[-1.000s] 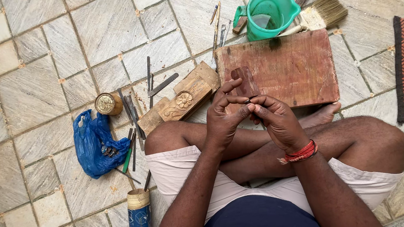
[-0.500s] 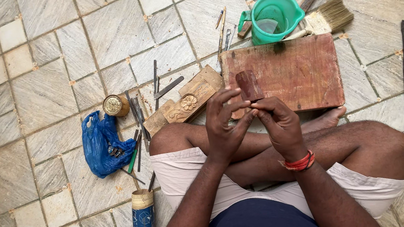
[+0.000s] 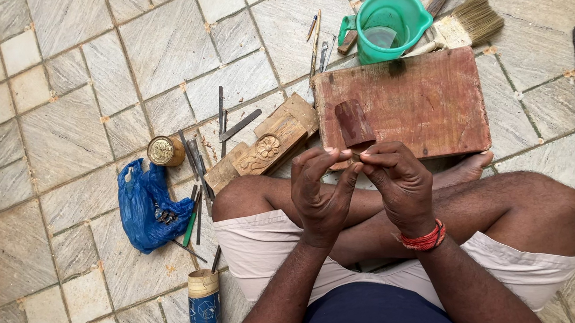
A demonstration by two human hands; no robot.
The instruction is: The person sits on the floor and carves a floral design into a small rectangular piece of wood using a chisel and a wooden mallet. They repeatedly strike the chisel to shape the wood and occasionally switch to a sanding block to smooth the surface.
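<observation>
A: How far along does the work look?

B: Hard to put exactly. The carved wooden block (image 3: 266, 146) on the tiled floor (image 3: 74, 133) already carries a finished-looking flower, so some carving seems done. The small dark wood piece (image 3: 354, 123) lies bare on the reddish board (image 3: 412, 104), and it looks plain, so its shaping is probably yet to come. The thin tools (image 3: 195, 165) beside the block lie untouched.

A: And the hands?

B: Both are raised over the crossed legs, just in front of the board's near edge. The left hand (image 3: 319, 193) has its fingers spread and curled, thumb up. The right hand (image 3: 400, 182), with a red band at the wrist, has its grip pressed together on something tiny where it meets the left fingertips; what it is cannot be told.

A: Anything else close by?

B: 1 green jug (image 3: 387, 25) and 1 brush (image 3: 467, 23) behind the board.
</observation>
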